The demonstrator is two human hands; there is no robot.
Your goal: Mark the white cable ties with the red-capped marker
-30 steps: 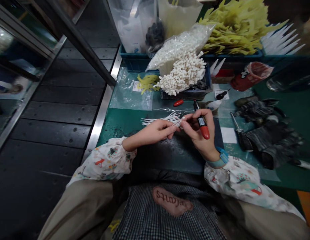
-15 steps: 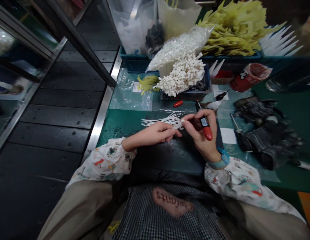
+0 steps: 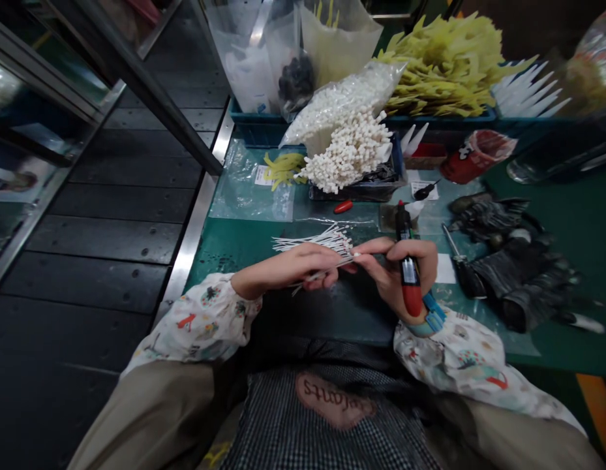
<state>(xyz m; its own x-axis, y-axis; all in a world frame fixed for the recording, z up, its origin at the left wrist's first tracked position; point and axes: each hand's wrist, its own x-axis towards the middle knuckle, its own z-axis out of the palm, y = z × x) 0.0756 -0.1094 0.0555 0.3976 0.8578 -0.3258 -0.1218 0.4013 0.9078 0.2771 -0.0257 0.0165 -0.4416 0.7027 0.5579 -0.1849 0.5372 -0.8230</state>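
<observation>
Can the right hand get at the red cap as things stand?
Likely yes: the red cap lies uncovered just beyond the white sticks, though the right hand holds the marker and pinches a stick end.

Tally at bench: left hand, 1; right hand, 1; patterned sleeves, 2; blue wristband, 1; red-and-black marker, 1; small red piece, 1; screwdriver, 1; red container, 1; loose white cones, 2. White sticks, white-headed stems, yellow pieces and white spikes: many of each, overlapping, exact count not obtainable
</observation>
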